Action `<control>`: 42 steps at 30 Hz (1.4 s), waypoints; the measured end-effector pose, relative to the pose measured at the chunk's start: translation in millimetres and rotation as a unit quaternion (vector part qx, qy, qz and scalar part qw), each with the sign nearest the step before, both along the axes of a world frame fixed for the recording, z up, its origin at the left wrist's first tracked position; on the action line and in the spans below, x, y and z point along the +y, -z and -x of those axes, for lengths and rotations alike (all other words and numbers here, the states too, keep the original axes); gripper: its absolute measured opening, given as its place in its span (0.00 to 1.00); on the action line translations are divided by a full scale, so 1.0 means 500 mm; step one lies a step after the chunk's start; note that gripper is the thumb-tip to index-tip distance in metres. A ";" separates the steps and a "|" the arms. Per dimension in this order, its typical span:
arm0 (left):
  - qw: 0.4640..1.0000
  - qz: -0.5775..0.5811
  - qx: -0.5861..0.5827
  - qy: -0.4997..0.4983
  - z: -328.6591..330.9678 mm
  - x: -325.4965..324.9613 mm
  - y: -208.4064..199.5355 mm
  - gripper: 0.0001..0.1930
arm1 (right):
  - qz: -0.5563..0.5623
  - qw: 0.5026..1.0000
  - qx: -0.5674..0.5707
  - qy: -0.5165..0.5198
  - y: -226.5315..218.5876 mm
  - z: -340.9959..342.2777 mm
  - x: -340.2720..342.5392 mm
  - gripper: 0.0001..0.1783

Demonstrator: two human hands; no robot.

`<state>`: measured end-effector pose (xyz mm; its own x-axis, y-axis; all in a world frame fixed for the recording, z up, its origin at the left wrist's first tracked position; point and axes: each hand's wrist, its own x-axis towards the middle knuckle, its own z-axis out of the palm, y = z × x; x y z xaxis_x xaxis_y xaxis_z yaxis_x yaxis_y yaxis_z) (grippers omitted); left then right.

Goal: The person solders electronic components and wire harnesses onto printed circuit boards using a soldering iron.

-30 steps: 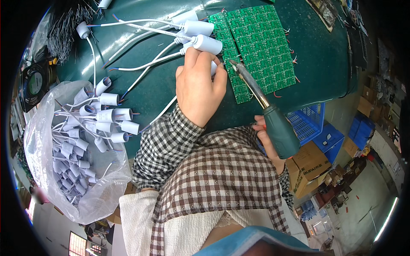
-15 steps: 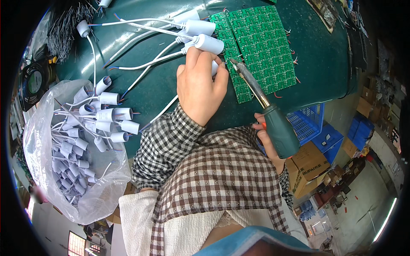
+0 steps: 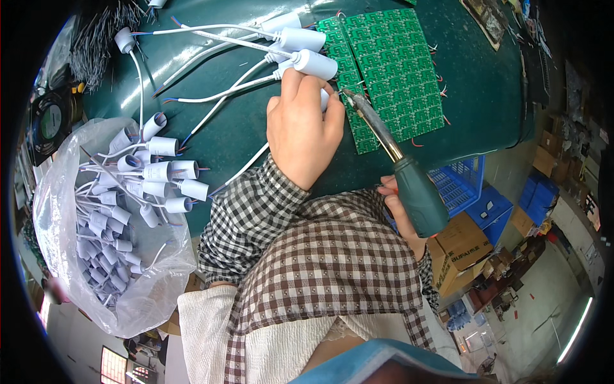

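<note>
My left hand (image 3: 304, 131) is closed on a white cylindrical lamp holder (image 3: 324, 100), mostly hidden by the fingers. A white cable (image 3: 246, 168) emerges from under this hand toward the lower left. In my right hand (image 3: 401, 208) is a soldering iron (image 3: 421, 200) with a dark green handle. Its tip is close to the left fingertips and the held lamp holder; I cannot tell whether it touches. Beneath the tip lies a narrow strip of green circuit boards (image 3: 339, 48), beside a wider circuit board panel (image 3: 400, 70). Several wired lamp holders (image 3: 315, 64) lie just beyond my left hand.
A clear plastic bag (image 3: 160, 256) full of white lamp holders (image 3: 105, 221) sits at the left. Thin wires (image 3: 105, 48) are bundled at the far left, near a black fan (image 3: 50, 121). Blue crates (image 3: 464, 185) and a cardboard box (image 3: 460, 246) stand right, below the green table (image 3: 473, 115).
My left hand and the held lamp holder have shifted slightly right. The soldering iron's tip has moved slightly left, closer to the fingertips. Both hands keep their grips.
</note>
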<state>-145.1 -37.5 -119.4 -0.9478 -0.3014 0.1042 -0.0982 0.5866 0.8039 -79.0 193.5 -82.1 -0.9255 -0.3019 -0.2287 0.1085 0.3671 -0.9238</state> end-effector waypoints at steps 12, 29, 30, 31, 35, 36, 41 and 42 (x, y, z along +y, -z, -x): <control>0.999 -0.021 -0.027 0.000 0.004 0.001 -0.015 0.05 | 0.012 0.999 -0.042 0.026 -0.005 -0.001 -0.006 0.09; 0.999 -0.023 -0.027 -0.004 0.006 0.002 -0.018 0.05 | -0.014 1.000 0.003 0.005 0.000 0.001 -0.002 0.07; 0.999 -0.024 -0.025 -0.005 0.007 0.003 -0.018 0.05 | -0.017 1.000 0.006 0.006 0.000 0.001 -0.002 0.07; 0.999 -0.025 -0.024 -0.005 0.008 0.003 -0.018 0.05 | -0.020 1.000 0.010 0.006 -0.001 0.001 -0.002 0.07; 0.999 -0.017 -0.025 -0.011 0.002 0.004 -0.014 0.05 | -0.009 1.000 -0.006 0.006 0.010 -0.003 0.002 0.06; 0.999 -0.013 -0.026 -0.013 0.001 0.004 -0.014 0.05 | -0.004 1.000 -0.015 0.010 0.012 -0.004 0.002 0.06; 0.999 -0.020 -0.032 -0.009 0.005 0.004 -0.013 0.05 | -0.009 0.999 -0.022 0.026 0.000 -0.001 -0.007 0.06; 0.999 -0.019 -0.030 -0.008 0.005 0.004 -0.013 0.05 | -0.009 0.999 -0.028 0.030 -0.001 -0.001 -0.008 0.06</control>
